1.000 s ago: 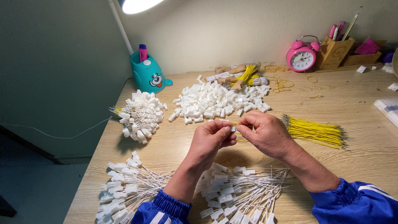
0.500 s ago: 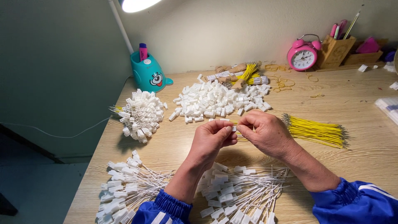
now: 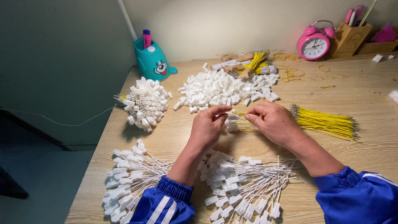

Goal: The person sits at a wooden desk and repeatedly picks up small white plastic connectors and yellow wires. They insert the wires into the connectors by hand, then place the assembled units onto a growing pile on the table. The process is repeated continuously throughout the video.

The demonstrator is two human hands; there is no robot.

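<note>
The table (image 3: 365, 95) is pale wood with a matt, lightly grained top. The loose connector housings (image 3: 224, 89) heaped at the far middle look like white moulded plastic, faintly glossy. The yellow wires (image 3: 327, 123) on the right have smooth plastic insulation and bare metal tips. The far-left teal pen holder (image 3: 151, 62) is shiny plastic, and the sleeves (image 3: 356, 199) are blue sheeny cloth.

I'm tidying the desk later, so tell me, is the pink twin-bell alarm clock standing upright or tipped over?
Upright. The pink twin-bell alarm clock stands on the wooden table, bells on top, dial facing forward.
</note>
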